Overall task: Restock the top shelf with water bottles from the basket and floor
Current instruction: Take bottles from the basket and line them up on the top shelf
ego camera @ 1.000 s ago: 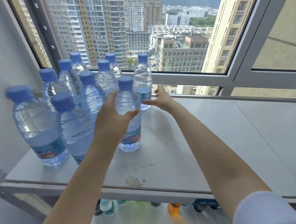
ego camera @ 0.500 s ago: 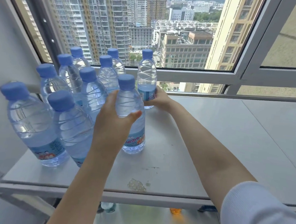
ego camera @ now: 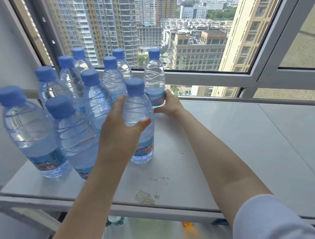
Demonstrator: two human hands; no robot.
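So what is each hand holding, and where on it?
Left hand grips the nearer bottle around its upper body. Right hand holds the farther bottle low, at its label.

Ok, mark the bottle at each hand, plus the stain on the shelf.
Left-hand bottle (ego camera: 134,86): head view, blue cap.
Right-hand bottle (ego camera: 154,76): head view, clear upper body.
Shelf stain (ego camera: 144,197): head view, its middle.
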